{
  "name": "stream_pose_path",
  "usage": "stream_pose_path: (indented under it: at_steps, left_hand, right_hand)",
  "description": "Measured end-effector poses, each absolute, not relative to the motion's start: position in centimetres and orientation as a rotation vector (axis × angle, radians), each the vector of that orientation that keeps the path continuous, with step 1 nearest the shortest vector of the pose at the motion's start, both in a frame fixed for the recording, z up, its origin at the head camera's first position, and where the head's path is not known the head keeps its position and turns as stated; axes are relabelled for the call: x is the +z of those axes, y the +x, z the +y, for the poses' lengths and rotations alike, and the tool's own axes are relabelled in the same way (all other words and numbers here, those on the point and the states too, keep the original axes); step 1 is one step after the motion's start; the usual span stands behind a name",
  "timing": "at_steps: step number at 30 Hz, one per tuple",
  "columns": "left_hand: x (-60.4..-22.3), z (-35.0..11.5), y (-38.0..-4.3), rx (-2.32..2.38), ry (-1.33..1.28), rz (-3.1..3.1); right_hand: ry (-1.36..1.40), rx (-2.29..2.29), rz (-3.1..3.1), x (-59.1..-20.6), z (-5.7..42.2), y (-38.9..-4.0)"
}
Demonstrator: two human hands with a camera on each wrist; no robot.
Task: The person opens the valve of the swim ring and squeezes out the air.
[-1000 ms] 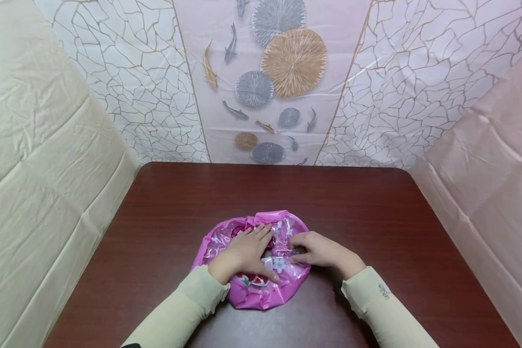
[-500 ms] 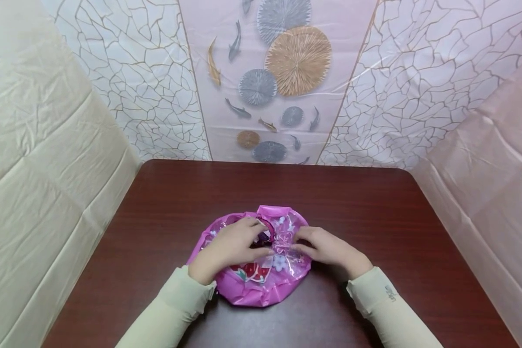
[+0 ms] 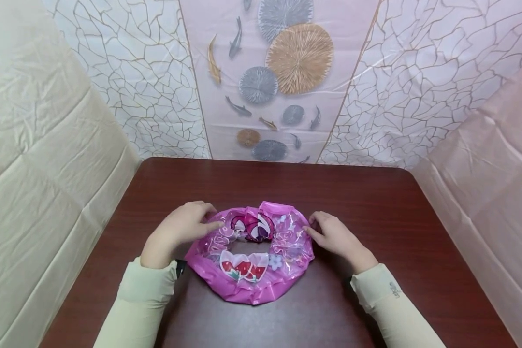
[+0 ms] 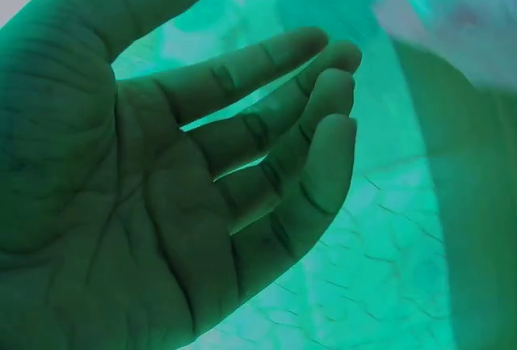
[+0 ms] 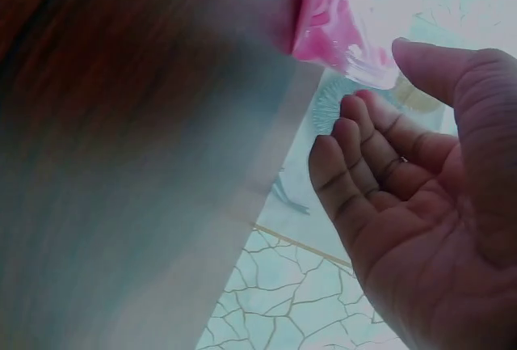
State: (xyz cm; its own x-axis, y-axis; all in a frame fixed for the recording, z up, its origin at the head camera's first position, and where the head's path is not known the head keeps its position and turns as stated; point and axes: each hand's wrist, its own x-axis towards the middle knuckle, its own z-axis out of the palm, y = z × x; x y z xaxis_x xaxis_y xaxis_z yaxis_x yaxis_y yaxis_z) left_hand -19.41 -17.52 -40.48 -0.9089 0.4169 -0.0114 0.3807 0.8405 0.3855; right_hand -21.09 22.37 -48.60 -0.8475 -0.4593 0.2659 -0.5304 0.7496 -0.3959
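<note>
A flat, limp pink swim ring (image 3: 261,292) of clear and pink plastic lies on the table, printed with strawberries, pale flowers and a dark-pink figure at the back. My left hand (image 3: 178,232) is at the ring's left rim, thumb tip over the edge. In the left wrist view the left hand (image 4: 202,172) shows its palm, fingers relaxed around nothing. At the ring's right rim is my right hand (image 3: 337,237), its thumb at the edge. The right wrist view has the right hand (image 5: 420,188) loosely bent beside the pink plastic (image 5: 343,23), holding nothing.
The dark reddish-brown table (image 3: 365,203) has rounded far corners. A patterned backdrop (image 3: 261,121) with fish and discs hangs behind it. Plain creased cloth (image 3: 48,159) walls the left side, and similar pinkish cloth (image 3: 478,193) the right.
My left hand has lifted off the ring's middle and moved left to its rim. The right hand has shifted slightly outward and back. The ring lies more spread, its centre hole now visible.
</note>
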Motion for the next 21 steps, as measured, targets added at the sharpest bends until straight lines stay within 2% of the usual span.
stream_pose_path:
  at_steps: [9, 15, 21]
  left_hand:
    - [-43.7, -17.4, -23.3, 0.553, 0.564, 2.882]
    - [-44.7, -16.6, -24.0, 0.566, 0.501, 2.888]
    - [-45.2, -16.8, -24.4, 0.569, 0.563, 2.909]
  right_hand:
    - [0.880, 0.668, -2.785, -48.9, 22.4, -21.6]
    - [0.853, 0.678, -2.823, -48.9, 22.3, -21.7]
    - [0.810, 0.691, -2.859, -49.0, 22.4, -21.7]
